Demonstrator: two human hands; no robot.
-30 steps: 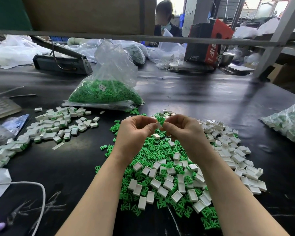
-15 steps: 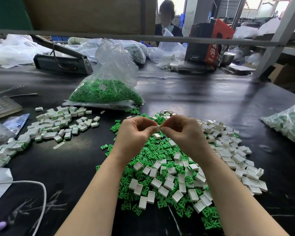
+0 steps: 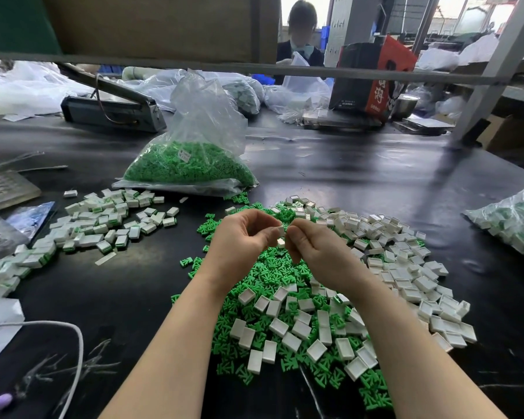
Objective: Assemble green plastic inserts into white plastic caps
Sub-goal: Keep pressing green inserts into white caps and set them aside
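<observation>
Two hands, left hand (image 3: 242, 237) and right hand (image 3: 313, 246), fingers curled, pinching one white cap (image 3: 281, 230) between them above the near pile of green inserts (image 3: 266, 270).

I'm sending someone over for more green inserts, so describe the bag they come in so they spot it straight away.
On the black worktable, look just beyond the loose pile of green inserts and white caps. The clear plastic bag sits upright there, open-topped. It alone holds solid green; the other bags look mostly white.
</observation>
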